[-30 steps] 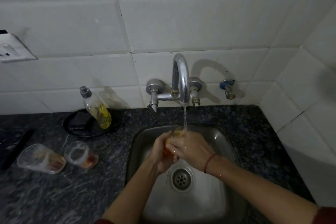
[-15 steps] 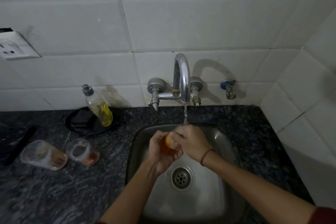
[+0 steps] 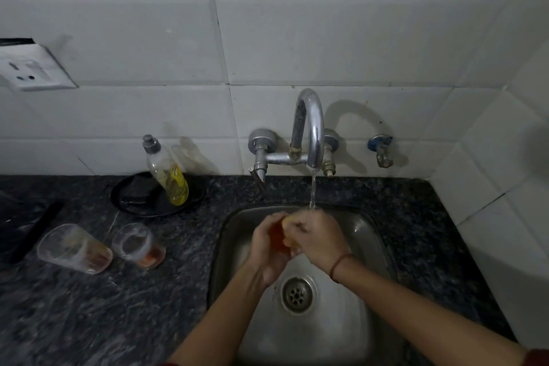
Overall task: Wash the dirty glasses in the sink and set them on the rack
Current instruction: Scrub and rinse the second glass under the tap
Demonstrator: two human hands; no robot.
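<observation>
Glass | left hand grips | right hand apparently pinches rim | tap running

right wrist: red-brown thread band | right sleeve: dark red | forearms: bare

Both forearms are stretching forward, converging. The left hand is cupping a glass, fingers curling round it; the right hand, a red thread circling its wrist, is curling its fingers over the glass's top, touching the left.

Three glasses, one bottle, one tap
</observation>
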